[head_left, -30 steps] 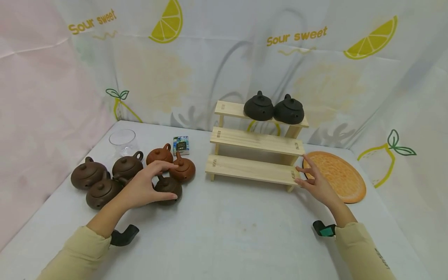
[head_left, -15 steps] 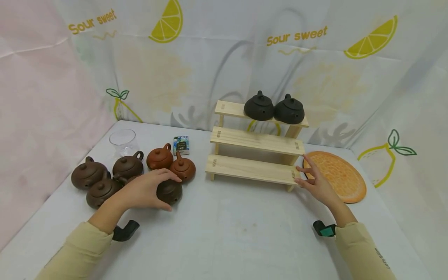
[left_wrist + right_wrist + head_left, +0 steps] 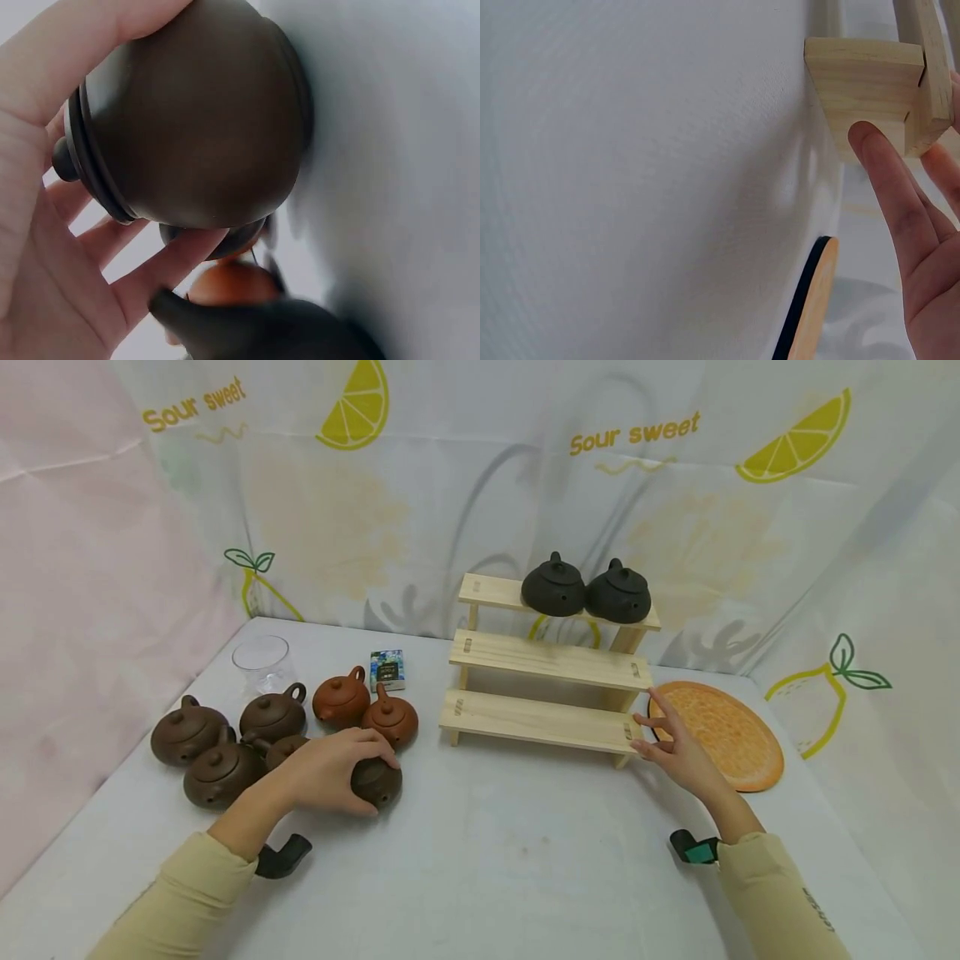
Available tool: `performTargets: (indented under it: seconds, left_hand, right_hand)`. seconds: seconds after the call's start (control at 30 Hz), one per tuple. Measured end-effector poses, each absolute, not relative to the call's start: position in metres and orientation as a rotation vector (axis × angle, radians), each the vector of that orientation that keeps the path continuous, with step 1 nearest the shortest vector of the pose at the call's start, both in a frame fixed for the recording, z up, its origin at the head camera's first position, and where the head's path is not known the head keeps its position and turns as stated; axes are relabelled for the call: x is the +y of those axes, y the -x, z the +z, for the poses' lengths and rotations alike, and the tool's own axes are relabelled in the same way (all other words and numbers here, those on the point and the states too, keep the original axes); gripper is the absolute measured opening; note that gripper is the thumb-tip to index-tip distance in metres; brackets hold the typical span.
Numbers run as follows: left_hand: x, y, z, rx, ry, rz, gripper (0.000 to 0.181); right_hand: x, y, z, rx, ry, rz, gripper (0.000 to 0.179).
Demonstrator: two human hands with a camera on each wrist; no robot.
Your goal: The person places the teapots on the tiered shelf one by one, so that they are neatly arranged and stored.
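My left hand [image 3: 326, 768] grips a dark brown clay teapot [image 3: 377, 782], thumb on its near side and fingers over the far side. In the left wrist view this teapot [image 3: 202, 112] fills the space between thumb and fingers, close over the white tablecloth. My right hand [image 3: 682, 756] holds the right end of the lowest board of a three-tier wooden shelf [image 3: 536, 718], its fingers around the board's end beside the leg [image 3: 866, 82]. Two black teapots [image 3: 553, 585] stand side by side on the top tier.
Several dark brown teapots [image 3: 221, 774] cluster at the left, with two reddish ones [image 3: 388, 718] beside them. Behind these stand a clear glass bowl [image 3: 262, 664] and a small patterned box [image 3: 387, 670]. A round pizza-patterned board [image 3: 716, 735] lies right of the shelf.
My left hand has closed around the dark brown teapot and shifted it slightly right and toward me. The right hand stays at the shelf's end.
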State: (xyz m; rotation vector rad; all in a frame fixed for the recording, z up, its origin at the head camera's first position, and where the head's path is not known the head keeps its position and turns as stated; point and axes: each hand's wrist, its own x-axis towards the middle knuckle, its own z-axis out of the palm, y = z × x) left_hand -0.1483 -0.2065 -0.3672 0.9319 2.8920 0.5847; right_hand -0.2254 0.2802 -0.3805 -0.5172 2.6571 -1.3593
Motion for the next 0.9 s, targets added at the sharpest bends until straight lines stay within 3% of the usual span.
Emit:
performTargets:
  seconds: [0.5,0.9]
  left_hand:
    - [-0.175,0.149,-0.374,2.897,-1.086,0.603,0.056]
    - [-0.179,0.135,-0.382,2.951,-0.684,0.952,0.064]
  right_hand:
    - [0.281,0.226,-0.382,2.652,0.504,-1.362,0.090]
    - [0.282,0.227,-0.382,2.647,0.508,-1.365,0.090]
